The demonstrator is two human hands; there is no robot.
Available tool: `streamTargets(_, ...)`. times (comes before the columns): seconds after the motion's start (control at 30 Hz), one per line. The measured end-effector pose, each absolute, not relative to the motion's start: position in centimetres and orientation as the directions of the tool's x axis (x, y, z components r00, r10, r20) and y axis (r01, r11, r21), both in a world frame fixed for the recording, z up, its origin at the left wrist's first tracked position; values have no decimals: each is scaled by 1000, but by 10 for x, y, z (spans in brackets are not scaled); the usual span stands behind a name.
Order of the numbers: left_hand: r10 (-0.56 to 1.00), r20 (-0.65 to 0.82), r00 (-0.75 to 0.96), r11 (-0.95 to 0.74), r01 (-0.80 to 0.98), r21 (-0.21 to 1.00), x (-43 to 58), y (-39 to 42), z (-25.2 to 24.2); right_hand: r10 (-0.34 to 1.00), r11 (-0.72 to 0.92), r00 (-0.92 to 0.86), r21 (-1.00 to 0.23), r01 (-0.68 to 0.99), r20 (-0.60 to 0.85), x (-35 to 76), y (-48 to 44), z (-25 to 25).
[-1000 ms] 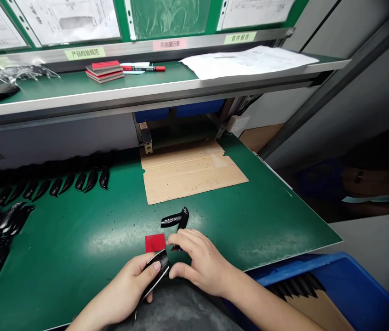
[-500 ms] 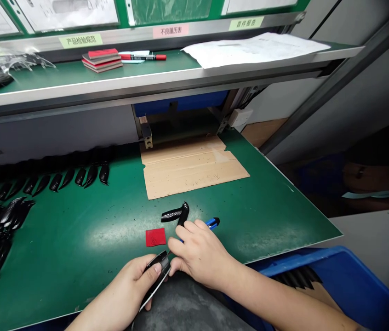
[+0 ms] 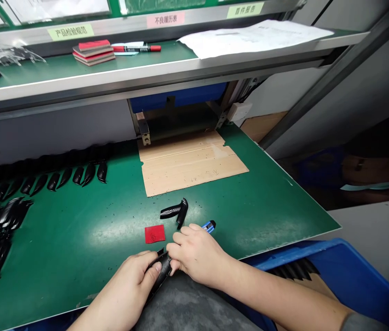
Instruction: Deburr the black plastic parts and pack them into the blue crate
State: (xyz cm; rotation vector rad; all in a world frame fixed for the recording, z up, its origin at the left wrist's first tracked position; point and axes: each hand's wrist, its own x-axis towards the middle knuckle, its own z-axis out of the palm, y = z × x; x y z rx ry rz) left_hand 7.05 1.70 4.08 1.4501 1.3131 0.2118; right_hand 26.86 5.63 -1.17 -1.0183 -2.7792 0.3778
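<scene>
Head view: left hand (image 3: 125,289) holds black trim (image 3: 160,271), right hand (image 3: 197,255) touching it.

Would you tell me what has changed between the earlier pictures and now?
The right hand has moved in against the curved black plastic part held in the left hand, which has turned it so its pale edge no longer shows. A blue-ended tool now shows beyond the right hand. The red square and ribbed black piece on the green mat stayed put.

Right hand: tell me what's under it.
The blue end of a utility knife pokes out beyond the fingers of the right hand, above the green mat. The rest of the knife is covered, and the palm hides anything else beneath.
</scene>
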Motion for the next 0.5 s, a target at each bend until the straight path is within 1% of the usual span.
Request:
streamTargets(0.03,785,-497,370,210,596,775,70,17,41,636,734,-770,-335,590,38,270,58,-12)
streamTargets(0.07,788,-489,374,195,602,774,70,17,40,615,723,-789,-408,558,11,271,59,-13)
streamTargets(0.13,800,-472,370,189,592,784,70,18,39,576,643,-817,-597,479,-35,273,62,-14)
streamTargets(0.2,819,-452,354,202,560,803,71,18,38,604,507,-796,-752,422,-39,274,63,-16)
streamTargets(0.23,826,-443,349,210,539,815,71,18,37,650,445,-760,-797,407,-25,274,62,-17)
streamTargets(0.27,831,-435,348,218,516,828,71,19,37,701,402,-713,-825,397,-1,274,61,-18)
streamTargets(0.33,828,-424,366,229,470,852,71,19,35,777,368,-628,-848,382,55,272,58,-21)
streamTargets(0.4,827,-420,374,244,434,867,70,18,33,796,374,-598,-854,362,94,271,55,-23)
streamTargets(0.5,832,-459,312,326,394,859,67,14,30,798,416,-589,-822,388,127,274,57,-24)
